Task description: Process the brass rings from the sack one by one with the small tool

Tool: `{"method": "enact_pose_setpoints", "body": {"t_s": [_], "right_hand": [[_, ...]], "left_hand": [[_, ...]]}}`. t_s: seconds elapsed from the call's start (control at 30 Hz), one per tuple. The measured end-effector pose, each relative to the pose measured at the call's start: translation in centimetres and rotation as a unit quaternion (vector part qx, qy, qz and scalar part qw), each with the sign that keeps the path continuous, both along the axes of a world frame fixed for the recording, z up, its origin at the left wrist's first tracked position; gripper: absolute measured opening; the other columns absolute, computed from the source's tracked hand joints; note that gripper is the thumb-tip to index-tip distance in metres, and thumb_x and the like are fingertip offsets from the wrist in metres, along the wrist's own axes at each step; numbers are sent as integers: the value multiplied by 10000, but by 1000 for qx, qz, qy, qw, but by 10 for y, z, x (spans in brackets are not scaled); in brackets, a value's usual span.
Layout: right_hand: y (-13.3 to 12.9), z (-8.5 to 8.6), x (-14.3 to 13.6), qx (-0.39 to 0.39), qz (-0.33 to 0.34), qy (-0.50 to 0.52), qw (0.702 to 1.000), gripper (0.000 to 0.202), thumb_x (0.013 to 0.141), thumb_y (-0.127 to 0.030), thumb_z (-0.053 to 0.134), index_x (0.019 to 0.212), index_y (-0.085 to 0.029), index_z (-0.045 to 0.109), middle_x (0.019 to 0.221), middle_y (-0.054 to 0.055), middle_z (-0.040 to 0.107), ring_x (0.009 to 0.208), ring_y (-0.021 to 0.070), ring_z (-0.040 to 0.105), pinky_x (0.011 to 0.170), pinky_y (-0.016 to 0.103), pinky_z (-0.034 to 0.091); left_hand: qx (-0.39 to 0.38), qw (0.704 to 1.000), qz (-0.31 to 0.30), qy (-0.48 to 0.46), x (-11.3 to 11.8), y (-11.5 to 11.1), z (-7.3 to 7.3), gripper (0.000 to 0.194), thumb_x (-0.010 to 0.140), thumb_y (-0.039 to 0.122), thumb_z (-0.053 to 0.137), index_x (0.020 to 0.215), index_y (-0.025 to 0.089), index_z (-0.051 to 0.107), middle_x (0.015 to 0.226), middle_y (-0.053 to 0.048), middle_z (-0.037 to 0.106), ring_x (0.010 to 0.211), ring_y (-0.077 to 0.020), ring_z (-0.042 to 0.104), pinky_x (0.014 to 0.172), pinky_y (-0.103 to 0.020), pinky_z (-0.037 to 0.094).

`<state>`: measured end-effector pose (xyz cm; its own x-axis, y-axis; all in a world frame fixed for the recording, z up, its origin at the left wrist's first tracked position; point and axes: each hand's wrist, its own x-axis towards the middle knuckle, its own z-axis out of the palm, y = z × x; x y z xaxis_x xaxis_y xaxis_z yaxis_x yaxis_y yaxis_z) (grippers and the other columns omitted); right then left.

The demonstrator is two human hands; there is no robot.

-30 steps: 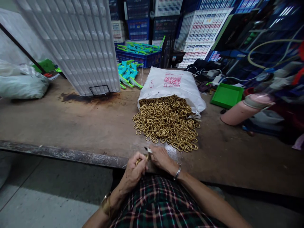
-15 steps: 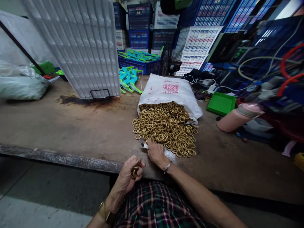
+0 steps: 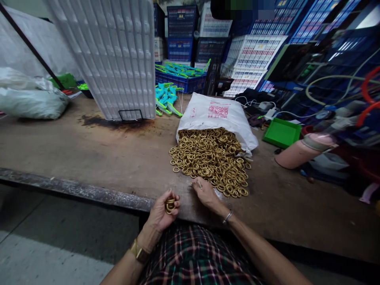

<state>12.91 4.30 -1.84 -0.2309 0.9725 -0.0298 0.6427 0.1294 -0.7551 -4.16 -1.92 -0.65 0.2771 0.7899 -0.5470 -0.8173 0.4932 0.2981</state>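
Note:
My left hand [image 3: 163, 209] is curled round several gold-coloured rings [image 3: 170, 206] by the table's front edge. My right hand [image 3: 207, 193] is closed just in front of a heap of the same rings [image 3: 210, 162]. It grips a slim, light-coloured tool [image 3: 200, 185], mostly covered by the fingers; its kind is unclear now. The heap spills from the mouth of a white sack [image 3: 204, 109] with red print, lying on its side. One loose ring [image 3: 176, 170] lies at the heap's left edge.
Behind the brown table [image 3: 118, 154] are stacked crates [image 3: 182, 25]. A tall ribbed translucent panel [image 3: 118, 63] stands at left. Turquoise and green parts [image 3: 166, 99] lie beside it. At right are a green tray [image 3: 282, 132] and a pink bottle [image 3: 303, 150].
My right hand has drawn slightly right, and the white tool with a dark tip, clearer before, is now mostly hidden. My left hand has turned, showing more of its rings. The view has shifted slightly.

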Motion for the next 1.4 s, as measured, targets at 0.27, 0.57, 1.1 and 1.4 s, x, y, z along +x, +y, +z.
{"method": "enact_pose_setpoints", "body": {"t_s": [0.27,0.57,1.1,1.4], "right_hand": [[-20,25,-11,-299,6,457,838,329,701,-440,603,750,-215,367,497,-118,284,372,30,180,365,172,157],[-22,15,-15,-291,-16,434,853,258,716,-408,582,760,-208,425,498,-111,326,358,30,199,355,174,170],[-15,16,-15,-38,34,131,990,239,798,-334,427,611,-186,417,567,-59,354,543,86,330,515,211,270],[-13,16,-14,-21,32,117,992,219,821,-291,372,647,-185,453,597,-31,455,563,97,403,542,208,312]], "left_hand": [[73,988,-19,135,25,8,4,284,670,274,689,879,146,546,640,20,530,477,-49,486,361,-117,288],[138,963,4,232,32,9,-1,325,651,399,689,754,147,512,602,47,502,436,-28,412,371,-129,237],[180,889,-104,408,25,3,7,309,709,465,575,744,163,518,520,55,479,388,-52,375,366,-169,264],[185,931,-74,306,27,0,5,309,724,454,582,741,161,487,556,55,475,383,-34,365,346,-150,235]]}}
